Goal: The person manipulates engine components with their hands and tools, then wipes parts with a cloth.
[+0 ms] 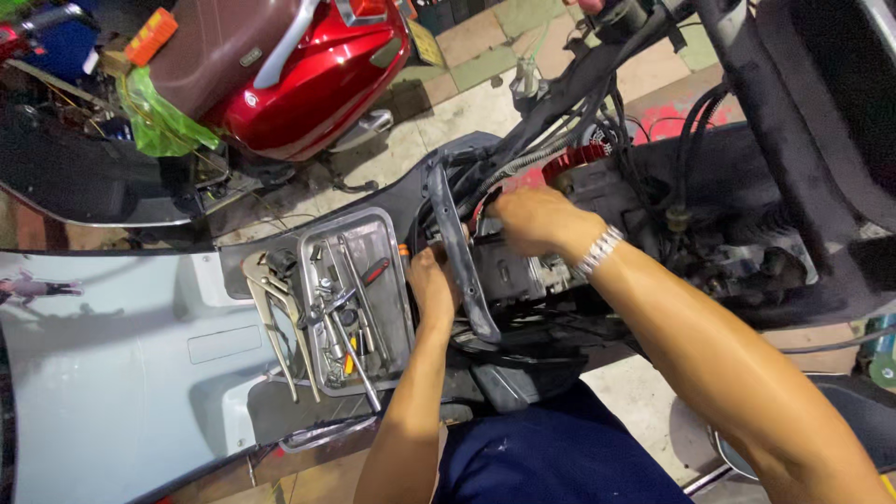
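On the left a pale grey body panel (112, 373) lies flat, and beside it a metal tool tray (390, 229) holds wrenches, screwdrivers and loose sockets; a pair of long pliers (271, 317) rests at its left rim. Just right of the tray, the left hand (431, 285) is curled against a dark curved frame bar (462, 261), with an orange-tipped tool handle (403, 250) showing beside it; whether the fingers actually clasp that tool cannot be told. The right hand (537, 219), wearing a metal wristband (597, 250), reaches into the scooter's exposed engine (523, 271), its fingers bent and hidden behind the bar, so its grip cannot be told either.

The work looks best done by bracing the bar steady with the left hand while the right feels its way among the hoses, keeping loose parts over the tray.

The engine is grey, ribbed metal, grimy, and ringed by black cables (653, 140), with a red finned part (574, 163) above it.
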